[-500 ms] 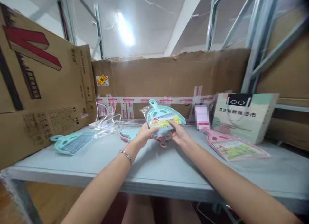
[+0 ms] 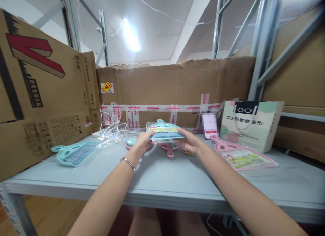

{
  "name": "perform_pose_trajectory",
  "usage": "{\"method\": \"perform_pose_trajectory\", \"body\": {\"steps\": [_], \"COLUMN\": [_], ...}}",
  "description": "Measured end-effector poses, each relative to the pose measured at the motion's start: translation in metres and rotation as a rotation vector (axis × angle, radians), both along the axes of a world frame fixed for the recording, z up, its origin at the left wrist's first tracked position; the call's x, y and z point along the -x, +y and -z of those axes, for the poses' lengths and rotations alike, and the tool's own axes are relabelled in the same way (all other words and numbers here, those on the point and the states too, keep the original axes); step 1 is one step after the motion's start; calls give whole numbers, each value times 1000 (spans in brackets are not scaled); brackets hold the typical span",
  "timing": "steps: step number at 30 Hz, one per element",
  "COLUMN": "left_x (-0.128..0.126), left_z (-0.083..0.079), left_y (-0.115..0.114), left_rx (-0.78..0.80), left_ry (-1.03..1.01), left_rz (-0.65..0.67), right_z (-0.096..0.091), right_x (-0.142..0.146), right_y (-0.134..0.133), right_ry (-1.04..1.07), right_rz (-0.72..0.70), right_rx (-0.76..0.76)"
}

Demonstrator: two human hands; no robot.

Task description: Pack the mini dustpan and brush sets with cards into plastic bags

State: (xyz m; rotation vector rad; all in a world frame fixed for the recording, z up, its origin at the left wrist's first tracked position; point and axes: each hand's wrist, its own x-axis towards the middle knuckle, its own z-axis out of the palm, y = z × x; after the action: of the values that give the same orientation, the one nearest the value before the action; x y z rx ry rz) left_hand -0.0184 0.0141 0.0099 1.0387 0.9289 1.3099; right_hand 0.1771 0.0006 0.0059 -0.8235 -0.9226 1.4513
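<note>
Both my hands hold a teal dustpan-and-brush set by its two sides, above the middle of the table. It is in clear plastic wrap with a yellow label, and its handle points away from me. My left hand grips the left edge, fingers closed. On the opposite edge my right hand is closed, its thumb on top. Beneath the held set lies a pink dustpan, handle toward me, partly hidden. Another teal and pink pile shows behind my left hand.
A wrapped teal dustpan set lies at left, a pink one at right. Behind stand a phone and a paper bag. Cardboard boxes wall the back and left of the table. Loose clear plastic lies back left.
The teal set has come down lower and been tilted flatter, so it shows nearly edge-on. Both hands stay on it, and a colourful label now shows under my right hand.
</note>
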Motion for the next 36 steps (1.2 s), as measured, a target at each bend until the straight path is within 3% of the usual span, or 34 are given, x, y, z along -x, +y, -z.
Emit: {"method": "perform_pose_trajectory", "body": {"steps": [2, 4, 7, 9, 16, 19, 23, 25, 28, 32, 36], "left_x": [3, 4, 3, 1, 5, 16, 21, 18, 12, 7, 5], "left_z": [-1, -3, -7, -8, -14, -18, -12, -7, -3, -4, -3], "left_y": [2, 1, -3, -7, -7, -5, -5, -5, -2, 1, 0], "left_rx": [60, 55, -23, -56, -142, -255, -611, -717, -683, -593, -565], "left_ry": [25, 12, -41, -38, 149, 270, 527, 565, 504, 287, 245], "left_rz": [-53, -26, 115, 134, -56, -84, 148, 161, -7, -132, -235], "right_z": [-2, -1, 3, 6, 4, 0, -2, -2, -2, -1, 6], "right_x": [0, 0, 2, 4, 9, 7, 8, 9, 10, 11, 14], "right_y": [-3, -2, 5, 9, 7, 4, 3, 2, -1, -4, -3], "right_ry": [34, 33, 56, 73, 69, 101, 109, 98, 76, -36, -223], "right_rz": [-95, -104, 27, 115, 330, 375, 351, 335, 274, 149, 245], "right_rx": [-41, -28, 44, 80, 149, 151, 133, 123, 42, -190, -426]}}
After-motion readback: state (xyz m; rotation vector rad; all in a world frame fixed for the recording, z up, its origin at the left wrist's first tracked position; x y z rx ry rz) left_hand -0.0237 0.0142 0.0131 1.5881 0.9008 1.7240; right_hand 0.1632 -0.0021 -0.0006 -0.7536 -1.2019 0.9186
